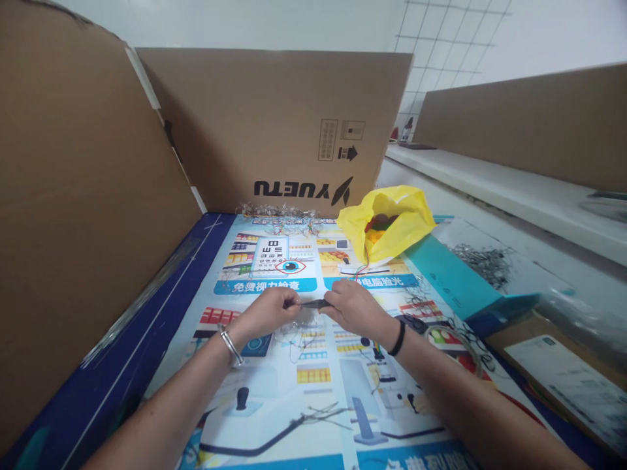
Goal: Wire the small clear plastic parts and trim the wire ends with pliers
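Over the middle of the printed sheet point(313, 365), my two hands almost meet. My right hand point(355, 307), with a black band at its wrist, is closed around a slim dark tool with a pointed tip point(314, 303), perhaps tweezers or small pliers. Its tip points left toward my left hand point(272, 307), whose fingers are pinched together. Whatever lies in that pinch is too small to make out. Thin, loose wires point(296, 336) lie on the sheet just below the hands. Nearer to me is a small bundle of straight wires point(323, 414).
A yellow bag point(406, 225) with coloured contents stands open behind my right hand. Tangled wires point(281, 212) line the back cardboard panel point(274, 117); another cardboard wall point(88, 163) rises at left. More dark wire pieces point(482, 264), a wire coil point(460, 343) and a labelled package point(568, 372) are at right.
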### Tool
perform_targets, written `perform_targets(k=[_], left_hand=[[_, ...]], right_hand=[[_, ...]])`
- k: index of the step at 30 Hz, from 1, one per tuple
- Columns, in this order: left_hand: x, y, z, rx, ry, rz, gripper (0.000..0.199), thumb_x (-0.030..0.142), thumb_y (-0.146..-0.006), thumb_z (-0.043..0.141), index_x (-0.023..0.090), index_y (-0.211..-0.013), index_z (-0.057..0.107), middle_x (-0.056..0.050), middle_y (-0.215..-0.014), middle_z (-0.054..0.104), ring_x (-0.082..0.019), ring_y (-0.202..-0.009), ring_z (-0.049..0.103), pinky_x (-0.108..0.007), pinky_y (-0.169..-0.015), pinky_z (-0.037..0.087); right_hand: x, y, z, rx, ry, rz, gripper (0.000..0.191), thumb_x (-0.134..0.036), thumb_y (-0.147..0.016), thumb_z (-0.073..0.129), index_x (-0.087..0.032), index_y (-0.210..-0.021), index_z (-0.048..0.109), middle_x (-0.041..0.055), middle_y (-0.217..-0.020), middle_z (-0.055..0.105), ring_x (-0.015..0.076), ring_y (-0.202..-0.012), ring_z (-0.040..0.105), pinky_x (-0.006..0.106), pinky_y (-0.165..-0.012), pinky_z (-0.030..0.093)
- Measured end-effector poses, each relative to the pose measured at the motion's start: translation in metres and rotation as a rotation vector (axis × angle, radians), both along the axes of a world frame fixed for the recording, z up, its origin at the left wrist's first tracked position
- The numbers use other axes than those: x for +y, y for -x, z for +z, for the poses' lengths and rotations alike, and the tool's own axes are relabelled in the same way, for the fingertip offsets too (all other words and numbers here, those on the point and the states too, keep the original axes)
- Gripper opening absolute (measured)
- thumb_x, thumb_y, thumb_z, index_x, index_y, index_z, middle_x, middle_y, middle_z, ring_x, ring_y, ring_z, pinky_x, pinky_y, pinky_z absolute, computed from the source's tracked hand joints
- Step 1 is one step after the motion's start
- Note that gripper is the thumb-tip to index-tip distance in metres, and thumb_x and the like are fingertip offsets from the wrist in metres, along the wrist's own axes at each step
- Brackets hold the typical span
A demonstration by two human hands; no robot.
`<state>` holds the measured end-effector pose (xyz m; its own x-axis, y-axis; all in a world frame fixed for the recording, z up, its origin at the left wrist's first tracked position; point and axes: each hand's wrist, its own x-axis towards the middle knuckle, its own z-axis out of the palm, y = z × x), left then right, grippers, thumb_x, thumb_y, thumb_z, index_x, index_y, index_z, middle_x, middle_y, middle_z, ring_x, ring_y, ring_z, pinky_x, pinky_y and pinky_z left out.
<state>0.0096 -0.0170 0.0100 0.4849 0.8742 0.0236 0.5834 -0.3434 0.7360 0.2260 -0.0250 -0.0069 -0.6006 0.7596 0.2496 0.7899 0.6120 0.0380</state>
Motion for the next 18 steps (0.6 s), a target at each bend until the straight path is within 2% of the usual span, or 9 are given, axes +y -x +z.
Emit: perform_targets(k=[10,18], left_hand=[[-0.0011,-0.0015,-0.0013,-0.017,-0.062,0.034,0.015,0.018,-0.067,0.047,0.016,-0.061,0.061,0.001,-0.059,0.055,-0.012,-0.055,0.044,-0.021,-0.05,0.029],[0.0027,0.0007,-0.0048,-0.098,0.11,0.031,0.014,0.023,-0.067,0.048,0.015,-0.065,0.06,0.002,-0.059,0.05,-0.01,-0.054,0.041,-0.019,-0.048,0.029]], right_hand=[[-0.0035,0.0018,0.0003,0.014,0.028,-0.016,0.035,-0.045,-0.089,0.038,-0.017,-0.081,0.058,0.007,-0.078,0.055,0.0182,-0.077,0.048,0.029,-0.066,0.029],[-0.0017,0.0015,-0.0071,0.058,0.07,-0.034,0.036,-0.046,-0.09,0.036,-0.018,-0.081,0.057,0.0055,-0.079,0.057,0.0167,-0.078,0.049,0.027,-0.064,0.03]])
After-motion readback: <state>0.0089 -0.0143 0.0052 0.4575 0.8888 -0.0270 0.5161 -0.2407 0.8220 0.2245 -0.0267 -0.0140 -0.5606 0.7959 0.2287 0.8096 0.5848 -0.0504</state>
